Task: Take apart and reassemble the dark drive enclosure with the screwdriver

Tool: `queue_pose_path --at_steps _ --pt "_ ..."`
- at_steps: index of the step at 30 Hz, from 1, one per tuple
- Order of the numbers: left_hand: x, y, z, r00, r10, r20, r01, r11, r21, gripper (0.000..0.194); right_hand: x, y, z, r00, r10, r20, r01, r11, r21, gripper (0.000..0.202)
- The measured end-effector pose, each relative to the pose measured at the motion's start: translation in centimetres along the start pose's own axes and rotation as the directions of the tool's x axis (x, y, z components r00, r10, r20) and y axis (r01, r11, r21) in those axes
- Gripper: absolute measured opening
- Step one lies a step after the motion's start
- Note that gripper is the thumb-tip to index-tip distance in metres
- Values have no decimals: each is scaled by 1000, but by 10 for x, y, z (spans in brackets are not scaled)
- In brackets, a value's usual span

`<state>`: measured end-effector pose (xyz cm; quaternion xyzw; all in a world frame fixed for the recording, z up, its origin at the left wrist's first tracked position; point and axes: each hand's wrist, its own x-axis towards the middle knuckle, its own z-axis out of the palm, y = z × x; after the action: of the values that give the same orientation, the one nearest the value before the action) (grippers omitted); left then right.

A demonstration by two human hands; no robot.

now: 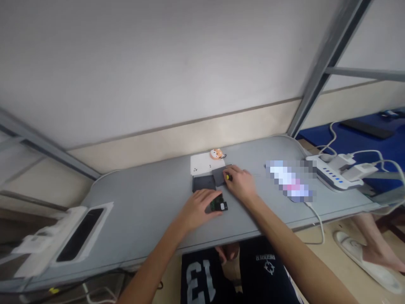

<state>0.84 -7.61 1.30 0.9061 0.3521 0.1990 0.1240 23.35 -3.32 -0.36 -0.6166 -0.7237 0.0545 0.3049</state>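
While left hand (196,207) grips circuit board (219,204) between fingers just in front of black tray (202,183) on tabletop (148,198), right hand (242,181) pinches yellow-black object (228,177) in fingers at dark gray panel (218,174), white sheet (199,163) behind

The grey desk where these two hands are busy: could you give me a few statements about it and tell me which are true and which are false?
1. The left hand is on a green-and-black circuit board. True.
2. The right hand lies flat with nothing at its fingertips. False: its fingers are curled around a small yellow-and-black object.
3. Small dark pieces lie on the white sheet. True.
4. The animal-face trinket sits between the two hands. False: it is at the back of the white sheet, beyond both hands.
5. A power strip with plugs in it is to the right of the right hand. True.
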Motion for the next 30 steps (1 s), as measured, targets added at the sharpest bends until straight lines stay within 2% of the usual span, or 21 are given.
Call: queue_pose_path --at_steps 3,6,10,13,17,21,24,30 --pt "-4 6 8 1000 -12 21 12 1000 7 59 -1 4 -2 999 13 -38 -13 1000 3 30" --pt "0 3 7 1000 -11 -6 11 1000 -2 55 -2 7 -5 996 56 -66 -56 998 1 29" --pt "6 -23 -12 984 -53 -171 68 994 81 32 -2 6 -8 992 116 -57 -116 993 2 25" --pt "5 -52 -27 953 -158 -258 189 977 103 31 -3 5 -8 988 145 -58 -145 989 8 21" --pt "-5 -76 -31 942 -256 -218 259 966 -16 35 -3 7 -7 988 143 -64 -141 990 26 17" --pt "-15 -79 -24 927 -317 -202 295 946 -132 50 -4 5 -6 989 140 -55 -139 990 19 19" --pt "-16 -78 -22 939 -302 -165 284 951 -124 58 -5 2 -6 989 141 -38 -141 990 -2 19" --pt "-12 -80 -19 939 -275 -206 259 961 -100 41 -8 -2 -4 993 109 -36 -110 994 -9 18"
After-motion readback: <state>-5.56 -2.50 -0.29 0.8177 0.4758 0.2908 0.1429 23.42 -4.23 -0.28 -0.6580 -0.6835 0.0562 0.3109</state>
